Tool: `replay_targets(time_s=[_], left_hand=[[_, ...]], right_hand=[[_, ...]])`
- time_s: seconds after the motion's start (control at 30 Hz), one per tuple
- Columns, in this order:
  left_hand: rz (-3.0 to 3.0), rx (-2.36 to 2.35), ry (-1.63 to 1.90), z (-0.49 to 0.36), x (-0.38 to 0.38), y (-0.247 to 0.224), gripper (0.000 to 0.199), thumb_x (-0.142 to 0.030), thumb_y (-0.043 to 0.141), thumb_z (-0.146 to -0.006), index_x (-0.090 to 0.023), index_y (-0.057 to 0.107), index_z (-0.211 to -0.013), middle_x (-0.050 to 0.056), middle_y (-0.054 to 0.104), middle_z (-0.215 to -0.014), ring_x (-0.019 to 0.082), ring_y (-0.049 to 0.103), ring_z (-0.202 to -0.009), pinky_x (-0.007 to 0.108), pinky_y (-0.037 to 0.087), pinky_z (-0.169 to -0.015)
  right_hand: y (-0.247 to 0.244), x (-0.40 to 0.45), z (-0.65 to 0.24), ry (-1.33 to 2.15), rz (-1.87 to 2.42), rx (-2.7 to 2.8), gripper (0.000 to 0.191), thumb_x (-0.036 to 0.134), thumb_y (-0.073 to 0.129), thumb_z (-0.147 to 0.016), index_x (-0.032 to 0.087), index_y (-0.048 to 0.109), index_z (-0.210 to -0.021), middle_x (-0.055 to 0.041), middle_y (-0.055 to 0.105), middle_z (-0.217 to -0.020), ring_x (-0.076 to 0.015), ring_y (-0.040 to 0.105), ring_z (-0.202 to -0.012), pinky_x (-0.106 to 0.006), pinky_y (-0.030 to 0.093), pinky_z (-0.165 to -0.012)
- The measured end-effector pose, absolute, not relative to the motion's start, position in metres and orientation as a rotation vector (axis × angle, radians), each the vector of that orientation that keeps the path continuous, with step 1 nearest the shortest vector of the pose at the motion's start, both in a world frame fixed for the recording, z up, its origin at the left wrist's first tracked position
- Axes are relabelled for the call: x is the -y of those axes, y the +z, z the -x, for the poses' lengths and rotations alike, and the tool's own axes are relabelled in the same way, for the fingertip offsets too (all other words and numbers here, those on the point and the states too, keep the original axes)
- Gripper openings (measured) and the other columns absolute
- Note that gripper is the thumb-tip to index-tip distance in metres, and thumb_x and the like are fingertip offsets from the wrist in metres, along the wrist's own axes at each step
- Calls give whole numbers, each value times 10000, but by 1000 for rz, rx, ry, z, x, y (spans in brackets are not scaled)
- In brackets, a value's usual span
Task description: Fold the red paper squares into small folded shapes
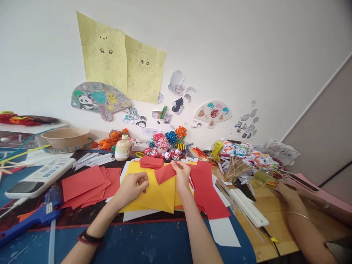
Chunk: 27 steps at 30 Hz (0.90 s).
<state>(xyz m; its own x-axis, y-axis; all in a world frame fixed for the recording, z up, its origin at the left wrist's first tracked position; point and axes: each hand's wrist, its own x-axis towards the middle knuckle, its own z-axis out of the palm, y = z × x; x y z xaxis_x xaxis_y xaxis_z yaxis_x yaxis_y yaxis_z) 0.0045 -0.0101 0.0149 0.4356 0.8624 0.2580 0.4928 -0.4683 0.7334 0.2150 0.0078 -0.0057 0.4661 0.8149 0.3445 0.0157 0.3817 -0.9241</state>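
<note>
My right hand (181,175) pinches the right end of a folded red paper piece (165,173), which is held above a yellow sheet (154,200). To its left my left hand (134,187) is curled closed over the same yellow sheet; a small bit of red shows by its fingertips, too small to make out. Behind the hands lies a small stack of red paper (151,162). A fanned pile of red rectangles (84,183) rests at the left. Larger red paper (207,189) spreads to the right of my right hand.
A glue bottle (123,148) stands behind the papers. At the left are a blue glue gun (45,211), a white power strip (41,176) and a bowl (66,137). Wooden sticks (233,168) and another power strip (249,208) lie right, near another person's hands (288,192).
</note>
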Motion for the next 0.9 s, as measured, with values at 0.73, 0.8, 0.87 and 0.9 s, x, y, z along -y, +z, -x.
replay_targets(time_s=[0.73,0.8,0.87,0.9], left_hand=[[-2042,-1215,1050,-8,-4,-5,367,-457,372,-866,-195,479,-632,-22,542,-614,153,511,-634,234,358,-595],[-2060,-1212,1039,-11,-2,-5,366,-455,365,-869,-198,480,-636,-22,542,-614,153,513,-633,233,358,-592],[-2063,-1214,1046,-12,0,-5,361,-448,361,-871,-199,503,-653,-16,568,-635,157,528,-649,233,365,-601],[-2062,-1217,1048,-13,0,-4,358,-443,361,-872,-199,519,-663,-12,585,-650,160,536,-658,234,370,-609]], right_hand=[[-10,14,-169,1101,992,1521,189,314,621,-759,155,662,-665,8,630,-647,-130,534,-603,-232,376,-583],[-10,13,-168,1068,1001,1519,197,275,590,-762,161,628,-606,28,584,-586,-116,482,-559,-222,333,-539],[-8,12,-169,1043,1002,1533,208,250,565,-765,167,605,-579,35,559,-568,-110,450,-543,-220,313,-525],[-7,12,-169,1032,999,1545,212,242,554,-768,169,597,-574,36,553,-569,-109,443,-544,-219,311,-525]])
